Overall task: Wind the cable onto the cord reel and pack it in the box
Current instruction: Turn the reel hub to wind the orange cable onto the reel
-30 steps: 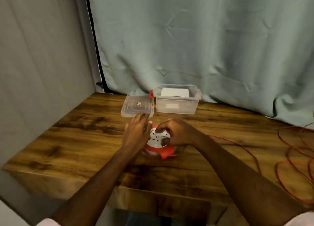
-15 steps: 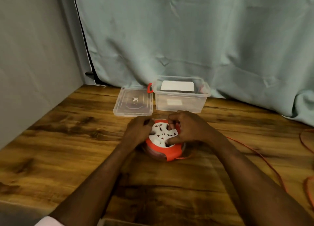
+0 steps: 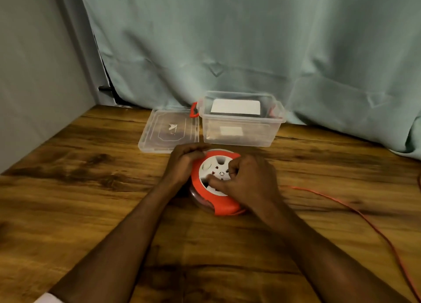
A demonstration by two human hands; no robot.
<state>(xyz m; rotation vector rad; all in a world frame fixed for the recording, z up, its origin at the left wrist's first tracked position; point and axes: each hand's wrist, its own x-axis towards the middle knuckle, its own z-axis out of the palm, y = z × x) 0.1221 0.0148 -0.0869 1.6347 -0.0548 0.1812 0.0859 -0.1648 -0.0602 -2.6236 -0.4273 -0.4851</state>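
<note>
— Where is the cord reel [image 3: 216, 184]?

— On the wooden desk [image 3: 91, 188], just in front of the clear box [image 3: 241, 127]. The box's lid [image 3: 168, 129] lies flat beside it.

— What are the hands doing?

— The left hand [image 3: 184, 163] curls round the reel's red rim. The right hand [image 3: 248, 182] pinches the white middle with bent fingers [image 3: 216, 184].

— And the cable [image 3: 355, 213]?

— It runs from the reel across the desk, off to the right.

No legible text: the labels on the box [image 3: 239, 129] and the lid's [image 3: 169, 129] mark are unreadable.
</note>
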